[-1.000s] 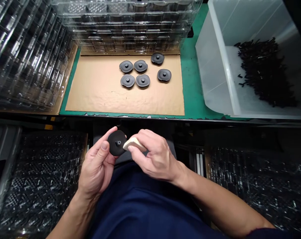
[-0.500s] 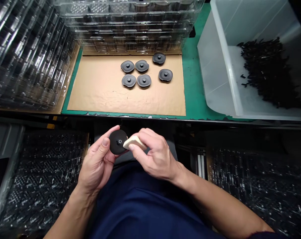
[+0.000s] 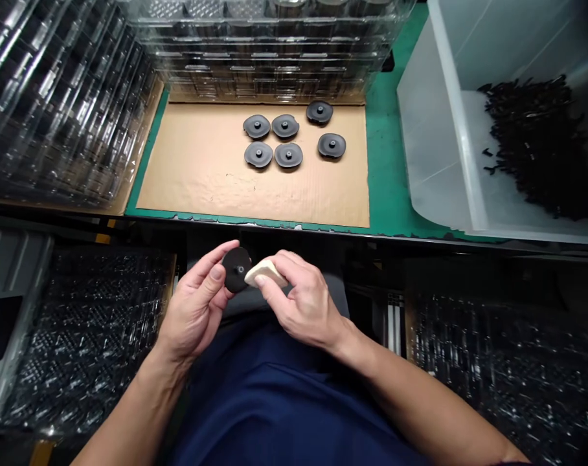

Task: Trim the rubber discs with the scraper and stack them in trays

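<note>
My left hand (image 3: pixel 194 304) grips a round black disc (image 3: pixel 236 277) by its left edge, with the disc's small central stud facing up. Between the thumb and fingers of my right hand (image 3: pixel 306 298) is a cream-coloured pad (image 3: pixel 265 272), its tip at the disc's right edge. Both hands are in front of the bench, above my lap. On a brown cardboard sheet (image 3: pixel 192 175) lie several similar black discs (image 3: pixel 289 156), four grouped together and two more to their right, one of them this disc (image 3: pixel 331 145).
Stacked clear plastic trays stand behind the cardboard (image 3: pixel 269 61) and at the left (image 3: pixel 65 110). A translucent bin (image 3: pixel 434 129) holding small black parts (image 3: pixel 541 142) is at the right. More trays lie below the bench's front edge, left (image 3: pixel 94 323) and right (image 3: pixel 493 362).
The held disc has tilted and moved slightly up and right with my left hand. The bench contents have shifted slightly right in the view.
</note>
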Motion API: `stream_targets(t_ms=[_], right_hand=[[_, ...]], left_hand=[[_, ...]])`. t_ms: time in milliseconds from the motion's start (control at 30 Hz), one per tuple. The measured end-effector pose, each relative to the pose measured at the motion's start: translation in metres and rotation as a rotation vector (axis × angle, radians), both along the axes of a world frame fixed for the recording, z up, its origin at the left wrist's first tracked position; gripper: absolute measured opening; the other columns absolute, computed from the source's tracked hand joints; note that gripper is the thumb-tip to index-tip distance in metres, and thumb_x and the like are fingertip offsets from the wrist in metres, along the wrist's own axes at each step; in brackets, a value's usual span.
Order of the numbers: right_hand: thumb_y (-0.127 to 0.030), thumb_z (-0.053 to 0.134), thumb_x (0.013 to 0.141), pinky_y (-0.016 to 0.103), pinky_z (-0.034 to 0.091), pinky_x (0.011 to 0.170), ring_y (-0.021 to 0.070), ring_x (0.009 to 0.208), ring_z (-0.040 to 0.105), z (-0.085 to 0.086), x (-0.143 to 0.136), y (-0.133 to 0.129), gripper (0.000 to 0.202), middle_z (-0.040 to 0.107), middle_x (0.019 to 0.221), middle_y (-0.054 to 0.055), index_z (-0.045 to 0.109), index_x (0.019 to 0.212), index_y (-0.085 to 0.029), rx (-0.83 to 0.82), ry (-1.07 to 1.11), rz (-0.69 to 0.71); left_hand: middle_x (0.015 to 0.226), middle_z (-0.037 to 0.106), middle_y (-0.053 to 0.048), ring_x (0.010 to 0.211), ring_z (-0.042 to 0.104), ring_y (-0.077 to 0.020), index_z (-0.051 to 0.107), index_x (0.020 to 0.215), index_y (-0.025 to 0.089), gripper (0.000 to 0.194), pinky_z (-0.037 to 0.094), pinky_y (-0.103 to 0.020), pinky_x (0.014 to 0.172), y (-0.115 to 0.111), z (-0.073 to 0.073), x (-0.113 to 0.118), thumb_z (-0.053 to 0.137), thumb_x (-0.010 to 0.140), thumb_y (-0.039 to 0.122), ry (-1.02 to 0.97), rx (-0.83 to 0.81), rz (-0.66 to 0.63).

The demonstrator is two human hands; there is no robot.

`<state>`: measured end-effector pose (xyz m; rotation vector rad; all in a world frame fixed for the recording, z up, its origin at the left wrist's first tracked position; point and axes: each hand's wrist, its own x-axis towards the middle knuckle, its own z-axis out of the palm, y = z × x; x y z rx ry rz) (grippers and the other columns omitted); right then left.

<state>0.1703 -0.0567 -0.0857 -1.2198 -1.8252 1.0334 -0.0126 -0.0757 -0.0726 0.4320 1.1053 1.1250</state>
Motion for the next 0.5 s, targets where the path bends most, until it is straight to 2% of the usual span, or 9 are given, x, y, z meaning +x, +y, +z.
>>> stream_targets(t_ms=[67,133,200,233,267,333,400,433,500], right_hand=[[-0.021,0.056,0.101,0.035,0.045,0.078,0.0187,0.081,0.055,-0.002,0.002,0.001,0.015,0.064,0.087,0.005,0.070,0.095,-0.018,0.107,-0.038,0.031],[-0.021,0.055,0.103,0.037,0.045,0.081,0.0205,0.087,0.057,-0.002,0.005,0.006,0.017,0.069,0.097,0.007,0.072,0.107,-0.018,0.258,-0.061,0.132],[-0.024,0.057,0.103,0.038,0.043,0.081,0.0217,0.091,0.058,0.000,0.007,0.010,0.019,0.071,0.105,0.008,0.072,0.115,-0.021,0.370,-0.088,0.207],[-0.024,0.058,0.103,0.038,0.043,0.081,0.0217,0.091,0.058,0.002,0.006,0.011,0.019,0.072,0.104,0.007,0.073,0.113,-0.021,0.374,-0.096,0.181],[-0.025,0.058,0.102,0.037,0.043,0.079,0.0210,0.088,0.057,0.004,0.005,0.011,0.017,0.071,0.099,0.007,0.073,0.107,-0.020,0.324,-0.089,0.114],[-0.026,0.058,0.101,0.033,0.042,0.070,0.0173,0.076,0.055,0.007,0.000,0.009,0.016,0.067,0.085,0.004,0.071,0.095,-0.018,0.073,-0.019,-0.030],[-0.028,0.057,0.100,0.029,0.039,0.060,0.0137,0.064,0.050,0.009,-0.005,0.006,0.020,0.060,0.074,0.000,0.066,0.086,-0.018,-0.183,0.084,-0.058],[-0.030,0.058,0.100,0.028,0.038,0.058,0.0129,0.063,0.049,0.009,-0.006,0.005,0.020,0.058,0.072,-0.001,0.065,0.084,-0.018,-0.243,0.116,-0.036],[-0.029,0.059,0.098,0.028,0.038,0.061,0.0130,0.066,0.050,0.009,-0.008,0.004,0.019,0.058,0.075,-0.001,0.063,0.082,-0.018,-0.209,0.136,-0.027]], left_hand=[[0.107,0.080,-0.009,0.092,0.076,-0.0203,0.079,0.120,0.019,0.038,0.066,-0.029,0.083,-0.001,-0.003,-0.005,0.082,0.088,0.038,-0.028,-0.068,-0.113],[0.100,0.079,-0.010,0.085,0.075,-0.0216,0.082,0.108,0.016,0.033,0.068,-0.033,0.074,-0.003,-0.007,-0.008,0.080,0.089,0.042,-0.104,-0.137,-0.216],[0.095,0.079,-0.010,0.081,0.074,-0.0208,0.083,0.101,0.015,0.032,0.068,-0.033,0.070,-0.003,-0.010,-0.006,0.078,0.090,0.045,-0.183,-0.166,-0.241],[0.097,0.079,-0.009,0.082,0.074,-0.0197,0.083,0.103,0.016,0.031,0.068,-0.032,0.072,-0.003,-0.011,-0.004,0.078,0.090,0.044,-0.199,-0.154,-0.206],[0.102,0.079,-0.008,0.085,0.075,-0.0184,0.082,0.108,0.019,0.030,0.067,-0.030,0.077,-0.002,-0.011,-0.001,0.079,0.090,0.042,-0.189,-0.118,-0.140],[0.113,0.078,-0.005,0.094,0.074,-0.0161,0.078,0.120,0.025,0.036,0.064,-0.026,0.086,0.000,-0.010,0.004,0.084,0.087,0.035,-0.105,-0.003,0.026],[0.114,0.078,-0.003,0.099,0.074,-0.0155,0.076,0.124,0.027,0.044,0.062,-0.024,0.091,0.001,-0.007,0.008,0.088,0.082,0.031,-0.015,0.093,0.119],[0.114,0.078,-0.002,0.100,0.074,-0.0158,0.076,0.123,0.027,0.045,0.062,-0.023,0.092,0.001,-0.006,0.009,0.089,0.080,0.030,0.013,0.121,0.134],[0.112,0.078,-0.002,0.100,0.074,-0.0161,0.077,0.122,0.027,0.044,0.061,-0.023,0.093,0.000,-0.004,0.009,0.090,0.080,0.031,0.036,0.136,0.138]])
